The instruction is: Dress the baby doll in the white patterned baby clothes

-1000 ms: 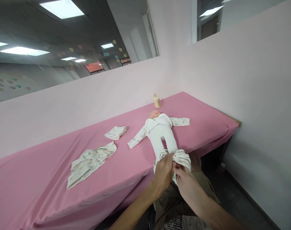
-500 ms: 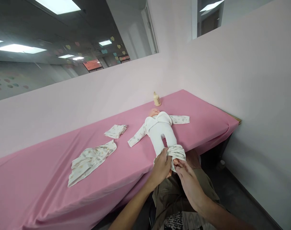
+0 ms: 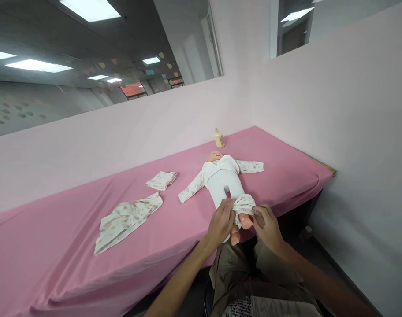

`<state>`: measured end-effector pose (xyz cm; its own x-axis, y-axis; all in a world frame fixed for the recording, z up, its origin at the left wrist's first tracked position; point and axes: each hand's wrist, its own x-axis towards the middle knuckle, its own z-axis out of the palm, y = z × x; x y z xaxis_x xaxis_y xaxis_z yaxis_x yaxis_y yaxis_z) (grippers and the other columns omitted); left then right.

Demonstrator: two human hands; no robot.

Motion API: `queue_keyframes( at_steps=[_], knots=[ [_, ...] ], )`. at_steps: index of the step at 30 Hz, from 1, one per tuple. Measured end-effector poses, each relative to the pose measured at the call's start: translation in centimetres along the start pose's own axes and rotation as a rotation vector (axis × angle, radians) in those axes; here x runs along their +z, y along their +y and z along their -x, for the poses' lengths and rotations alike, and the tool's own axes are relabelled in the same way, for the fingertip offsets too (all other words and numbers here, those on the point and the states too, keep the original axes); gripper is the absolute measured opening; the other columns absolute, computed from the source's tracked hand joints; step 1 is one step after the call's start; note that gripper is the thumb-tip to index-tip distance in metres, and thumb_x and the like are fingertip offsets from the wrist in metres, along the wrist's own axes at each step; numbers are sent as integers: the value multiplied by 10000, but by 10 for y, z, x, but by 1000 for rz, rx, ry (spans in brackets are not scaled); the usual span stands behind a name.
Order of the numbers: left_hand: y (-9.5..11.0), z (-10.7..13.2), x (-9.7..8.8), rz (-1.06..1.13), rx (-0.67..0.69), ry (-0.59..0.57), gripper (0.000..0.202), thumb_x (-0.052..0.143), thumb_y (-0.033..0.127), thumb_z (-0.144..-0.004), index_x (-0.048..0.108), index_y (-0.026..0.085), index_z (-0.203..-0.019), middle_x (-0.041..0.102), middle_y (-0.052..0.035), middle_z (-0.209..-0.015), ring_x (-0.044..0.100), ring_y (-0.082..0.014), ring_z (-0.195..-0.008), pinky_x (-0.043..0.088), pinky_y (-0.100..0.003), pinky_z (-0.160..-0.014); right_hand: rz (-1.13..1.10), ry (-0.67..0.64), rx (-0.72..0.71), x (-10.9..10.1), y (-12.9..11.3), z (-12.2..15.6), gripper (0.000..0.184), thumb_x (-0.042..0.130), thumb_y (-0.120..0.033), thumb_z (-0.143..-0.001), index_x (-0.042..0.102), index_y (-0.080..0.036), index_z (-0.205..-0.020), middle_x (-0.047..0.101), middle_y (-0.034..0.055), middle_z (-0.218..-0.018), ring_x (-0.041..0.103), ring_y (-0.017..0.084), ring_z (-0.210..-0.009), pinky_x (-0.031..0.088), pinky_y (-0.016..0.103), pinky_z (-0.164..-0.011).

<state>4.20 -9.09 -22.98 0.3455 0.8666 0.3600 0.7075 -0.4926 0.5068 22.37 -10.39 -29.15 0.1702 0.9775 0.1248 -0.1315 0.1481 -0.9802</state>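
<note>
A baby doll (image 3: pixel 221 176) in a white outfit with patterned sleeves lies on its back, its head toward the wall and its feet over the table's near edge. Bunched around its lower legs is a pair of patterned baby pants (image 3: pixel 244 202). My left hand (image 3: pixel 223 220) is closed on the left side of the bunched cloth, between the doll's legs. On the other side, my right hand (image 3: pixel 266 222) pinches the cloth's edge beside one foot. Both bare feet stick out below the cloth.
A pink cloth (image 3: pixel 121 185) covers the table against the wall. Left of the doll lie a folded patterned cloth (image 3: pixel 161 180) and a spread patterned garment (image 3: pixel 128 220). A pump bottle (image 3: pixel 219 138) stands beyond the doll's head. A wall (image 3: pixel 359 132) rises at the right.
My right hand has moved from in front of the doll's foot to its right side. The cloth has gone up the leg, and both feet now show more fully.
</note>
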Motion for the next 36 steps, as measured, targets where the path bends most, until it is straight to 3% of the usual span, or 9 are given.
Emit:
queue_keyframes(
  at_steps=[3, 6, 9, 14, 19, 22, 26, 30, 36],
  knots=[
    [-13, -2, 5, -164, 140, -9, 401, 323, 194, -944, 475, 157, -1314, 575, -125, -1243, 536, -215, -1152, 455, -384, -970, 162, -83, -71, -20, 2, -28, 539, 798, -292, -614, 645, -262, -1130, 635, 36, -1133, 544, 245, -1108, 360, 442, -1052],
    [-18, 2, 3, -258, 176, -9, 396, 389, 291, -959, 484, 167, -1322, 605, -125, -1205, 553, -236, -1112, 442, -412, -972, 111, -394, 29, -38, -12, -55, 696, 830, -268, -557, 614, -257, -1219, 627, 39, -1231, 529, 258, -1176, 336, 468, -1077],
    [-21, 13, -8, -272, 153, -25, 427, 463, 403, -944, 503, 190, -1312, 623, -112, -1184, 557, -244, -1095, 430, -420, -967, 8, -650, 158, -44, -28, -76, 600, 802, -273, -604, 648, -237, -1183, 648, 44, -1212, 554, 248, -1156, 367, 447, -1051],
    [-33, 34, -35, -161, -13, -49, 437, 545, 485, -889, 574, 235, -1246, 608, -84, -1232, 530, -243, -1149, 432, -405, -988, 96, -693, 140, -31, -36, -94, 281, 666, -385, -772, 727, -200, -973, 703, 33, -982, 606, 194, -945, 458, 317, -862],
    [-42, 40, -50, 94, -151, -262, 337, 409, 412, -951, 674, 209, -996, 664, -58, -1021, 583, -194, -955, 481, -344, -899, 208, -840, 128, -22, -28, -98, 230, 670, -351, -752, 680, -177, -902, 659, -9, -785, 544, 129, -672, 404, 234, -604],
    [-44, 43, -49, 118, -147, -300, 266, 484, 378, -911, 669, 204, -993, 648, -60, -1087, 563, -203, -1017, 463, -356, -944, 330, -813, 58, -20, -25, -100, 120, 607, -286, -768, 628, -180, -819, 594, -31, -705, 490, 118, -618, 351, 228, -556],
    [-43, 49, -45, 54, -107, -335, 334, 610, 328, -823, 613, 222, -1140, 538, -79, -1313, 482, -240, -1190, 428, -377, -1016, 482, -559, -155, -10, -29, -103, 51, 513, -220, -778, 559, -205, -795, 526, -46, -669, 469, 131, -622, 341, 252, -581],
    [-39, 53, -43, -17, -74, -258, 165, 575, 330, -857, 629, 209, -955, 576, -70, -1225, 491, -242, -1158, 416, -392, -1007, 539, -381, -277, 5, -30, -106, 71, 478, -214, -777, 541, -212, -809, 557, -29, -706, 509, 157, -674, 363, 278, -637],
    [-39, 39, -47, 433, -238, -85, 267, 471, 425, -930, 590, 190, -888, 618, -62, -1028, 558, -186, -970, 452, -305, -882, 456, -418, -268, 10, -13, -123, 203, 440, -216, -799, 606, -190, -915, 656, 32, -917, 583, 191, -860, 415, 299, -764]
  ],
)
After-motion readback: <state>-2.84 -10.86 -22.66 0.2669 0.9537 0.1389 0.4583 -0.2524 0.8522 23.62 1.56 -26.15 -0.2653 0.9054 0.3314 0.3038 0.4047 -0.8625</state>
